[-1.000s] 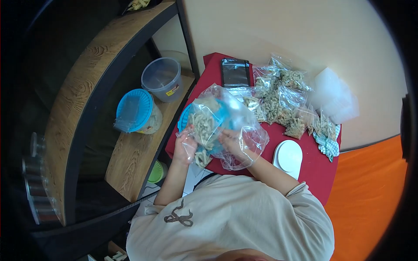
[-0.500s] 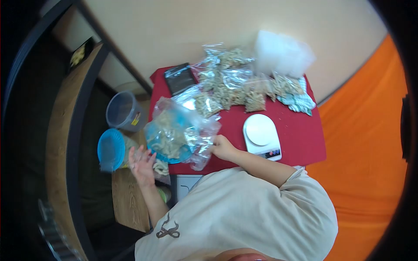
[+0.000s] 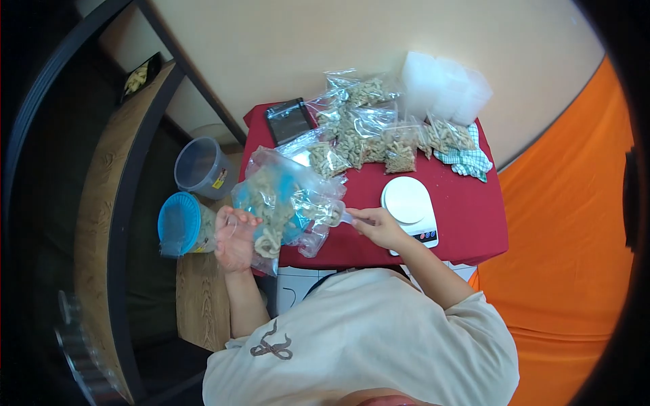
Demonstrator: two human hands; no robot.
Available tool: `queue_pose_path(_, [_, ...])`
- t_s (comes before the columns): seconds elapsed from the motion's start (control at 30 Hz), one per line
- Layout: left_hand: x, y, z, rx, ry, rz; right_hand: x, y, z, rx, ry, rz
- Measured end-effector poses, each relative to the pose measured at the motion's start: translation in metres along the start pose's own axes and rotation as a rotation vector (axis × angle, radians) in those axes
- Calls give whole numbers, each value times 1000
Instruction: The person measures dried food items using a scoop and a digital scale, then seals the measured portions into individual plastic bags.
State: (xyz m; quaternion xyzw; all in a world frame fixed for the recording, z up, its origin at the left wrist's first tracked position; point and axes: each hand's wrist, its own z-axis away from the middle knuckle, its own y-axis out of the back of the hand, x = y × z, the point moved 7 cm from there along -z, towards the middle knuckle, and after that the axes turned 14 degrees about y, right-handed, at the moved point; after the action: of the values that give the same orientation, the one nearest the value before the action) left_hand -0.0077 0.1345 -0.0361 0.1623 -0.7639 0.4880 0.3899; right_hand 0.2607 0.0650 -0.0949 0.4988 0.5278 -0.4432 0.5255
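My right hand [image 3: 379, 228] is closed around the handle of a pale plastic scoop [image 3: 333, 214], whose head reaches into a large clear bag [image 3: 261, 193] of pale, curled snack pieces. Something bright blue [image 3: 298, 223] shows through and beside that bag. Palm up, my left hand [image 3: 234, 242] is at the bag's left side with its fingers apart and slightly curled. A faint clear edge crosses the fingers, and I cannot make out what it is. Pale curled pieces [image 3: 268, 245] show in clear plastic beside this hand. A white kitchen scale [image 3: 406, 203] stands right of my right hand.
Several filled clear bags [image 3: 365, 135] lie along the back of the red-covered table [image 3: 467, 216]. Behind are a dark tray [image 3: 290, 122], white translucent plastic [image 3: 443, 88] and a checked cloth [image 3: 467, 162]. Left of the table stand a clear tub [image 3: 203, 169] and a blue-lidded tub [image 3: 179, 223].
My right hand has shifted right, and the scoop now shows in it. My left hand has risen and moved right towards the bag, its fingers more curled. The view has shifted slightly.
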Motion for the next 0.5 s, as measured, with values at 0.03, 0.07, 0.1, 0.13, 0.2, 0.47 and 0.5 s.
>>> queue_pose_path(0.03, [0,-6,-2,-19,10,-24,1,7,2,0,-5,45])
queue_pose_path(0.07, [-1,-12,-3,-35,21,-48,-1,15,5,-16,-8,48])
queue_pose_path(0.1, [1,-15,-4,-20,12,-45,-4,23,10,-50,-48,65])
queue_pose_path(0.13, [2,-23,-4,-51,14,-167,-8,31,16,-87,-90,83])
queue_pose_path(0.2, [4,-41,-1,-52,0,-284,-24,54,28,-135,-93,183])
queue_pose_path(0.47, [-2,-180,-12,-37,-111,-1357,-142,130,58,-127,65,47])
queue_pose_path(0.5, [-6,-195,-14,-30,-126,-1403,-152,134,59,-160,68,45])
